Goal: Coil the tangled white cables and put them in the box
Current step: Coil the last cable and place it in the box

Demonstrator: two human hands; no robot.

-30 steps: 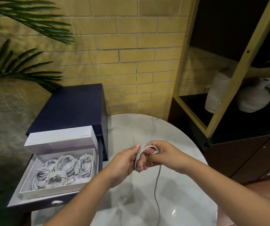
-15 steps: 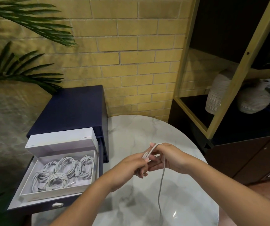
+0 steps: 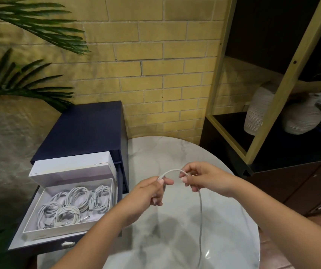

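Note:
Over the round marble table (image 3: 175, 152), both my hands hold one white cable (image 3: 200, 210). My left hand (image 3: 150, 193) pinches it between thumb and forefinger, its other fingers curled under. My right hand (image 3: 200, 176) pinches it a short way along, so a small arch of cable spans the two hands. From my right hand the cable hangs down and runs off the bottom of the view. At the left, an open white box (image 3: 33, 214) sits in a pulled-out drawer, with several coiled white cables (image 3: 76, 200) inside and its lid (image 3: 72, 167) standing behind it.
The box rests in a dark blue drawer unit (image 3: 86, 129) beside the table. Palm fronds (image 3: 20, 78) hang over the left side. A dark shelf unit (image 3: 272, 144) with two ribbed white vases (image 3: 301, 119) stands at the right. A yellow brick wall is behind.
The loops wound round my left fingers a second ago are gone. My hands have drawn apart, and a short arch of cable now stretches between them.

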